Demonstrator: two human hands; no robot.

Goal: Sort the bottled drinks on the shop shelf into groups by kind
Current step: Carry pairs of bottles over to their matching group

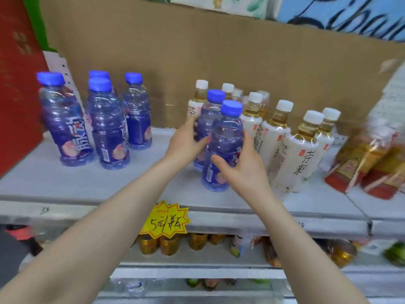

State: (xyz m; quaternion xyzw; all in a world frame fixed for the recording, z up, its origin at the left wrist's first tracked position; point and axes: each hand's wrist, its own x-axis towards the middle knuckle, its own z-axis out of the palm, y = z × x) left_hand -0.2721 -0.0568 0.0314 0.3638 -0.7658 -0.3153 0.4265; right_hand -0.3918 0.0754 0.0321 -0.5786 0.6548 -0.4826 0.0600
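I see both hands on the top shelf point(131, 178), each on one bottle.

- Left hand point(186, 143): wraps the rear blue-capped bottle point(208, 119), thumb on the near face, fingers curled round its left side and behind it.
- Right hand point(243, 170): wraps the front blue-capped bottle point(225, 137), thumb across the label, fingers round the right side.
- These two bottles stand mid-shelf, touching each other, roughly upright, bases down at shelf level. I can't tell whether either is lifted clear.
- They sit hard against the white-capped tea bottles point(293, 150). That cluster fills the shelf just right of them and runs behind them, with one tea bottle partly hidden behind the left hand.
- Four more blue-capped bottles point(107, 126) stand upright as a group at the left end, well apart from the held pair, with bare shelf between.
- Far right: red-and-gold packs point(368, 163), blurred, leaning beside the tea bottles.
- Far left: red carton point(17, 84) at the shelf end.
- Brown cardboard sheet point(197, 62) backs the whole shelf.
- Yellow starburst price tag point(164, 218) hangs on the shelf's front edge between my forearms.
- Lower shelf: gold cans point(168, 244) under the tag; other items there are too blurred to identify.
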